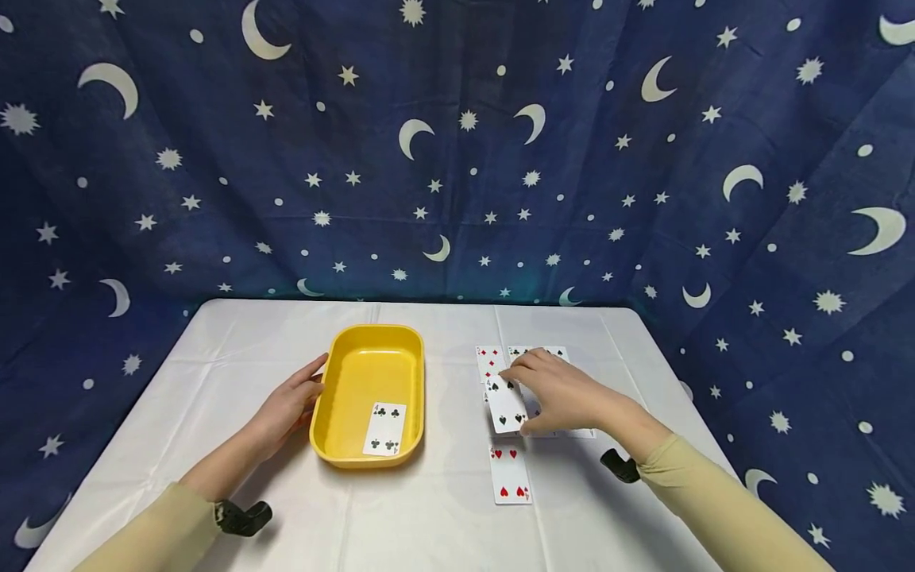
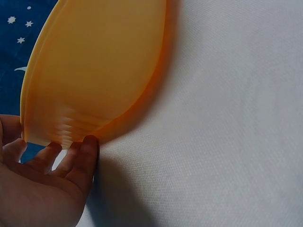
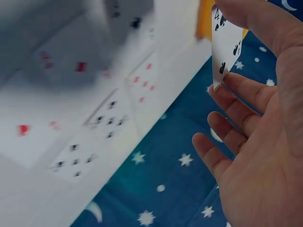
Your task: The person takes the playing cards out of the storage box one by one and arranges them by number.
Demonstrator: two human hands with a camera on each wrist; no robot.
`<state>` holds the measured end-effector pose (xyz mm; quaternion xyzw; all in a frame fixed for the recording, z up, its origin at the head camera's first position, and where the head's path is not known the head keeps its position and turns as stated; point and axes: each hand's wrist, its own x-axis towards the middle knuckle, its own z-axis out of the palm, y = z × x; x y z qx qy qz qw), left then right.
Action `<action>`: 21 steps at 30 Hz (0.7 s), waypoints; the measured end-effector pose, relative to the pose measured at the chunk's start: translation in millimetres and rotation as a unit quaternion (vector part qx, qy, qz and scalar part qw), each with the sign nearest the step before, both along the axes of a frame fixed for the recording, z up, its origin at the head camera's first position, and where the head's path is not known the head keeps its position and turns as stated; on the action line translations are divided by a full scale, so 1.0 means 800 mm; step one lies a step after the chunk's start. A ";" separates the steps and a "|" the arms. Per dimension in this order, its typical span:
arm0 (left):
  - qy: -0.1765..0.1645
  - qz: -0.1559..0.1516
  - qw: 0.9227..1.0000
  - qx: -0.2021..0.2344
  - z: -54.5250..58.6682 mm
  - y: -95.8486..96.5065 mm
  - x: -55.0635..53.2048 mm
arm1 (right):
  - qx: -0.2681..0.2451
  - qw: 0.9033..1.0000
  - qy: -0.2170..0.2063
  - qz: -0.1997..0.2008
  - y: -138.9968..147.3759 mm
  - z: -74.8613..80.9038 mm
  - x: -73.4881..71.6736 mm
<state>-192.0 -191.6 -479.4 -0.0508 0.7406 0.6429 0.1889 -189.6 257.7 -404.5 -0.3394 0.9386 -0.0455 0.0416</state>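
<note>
My right hand (image 1: 565, 393) pinches a four of spades (image 1: 504, 407) between thumb and fingertips, above the playing cards on the table's right half. In the right wrist view the card (image 3: 227, 47) stands on edge, with the other fingers (image 3: 232, 137) spread below it. My left hand (image 1: 288, 409) is beside a yellow tray (image 1: 321, 445), its fingertips touching the outer wall; the left wrist view shows relaxed fingers (image 2: 84, 163) against that wall. A four of clubs (image 1: 384, 429) lies face up in the tray's near right corner.
A four of hearts (image 1: 511, 481) lies nearest on the right. Behind are a five of diamonds (image 1: 489, 359) and two black fives, with more cards partly hidden under my right hand. A white cloth (image 1: 443, 524) covers the table; a dark blue star curtain (image 1: 472, 238) hangs behind.
</note>
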 end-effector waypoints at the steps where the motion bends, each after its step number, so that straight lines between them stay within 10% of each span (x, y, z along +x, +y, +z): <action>1: 0.000 0.001 1.000 0.000 0.000 0.000 0.001 | 0.001 1.000 -0.001 -0.005 0.006 -0.002 0.004; 21: 0.002 -0.009 1.000 -0.005 0.002 0.000 0.000 | -0.008 0.999 -0.011 -0.038 0.078 -0.059 0.085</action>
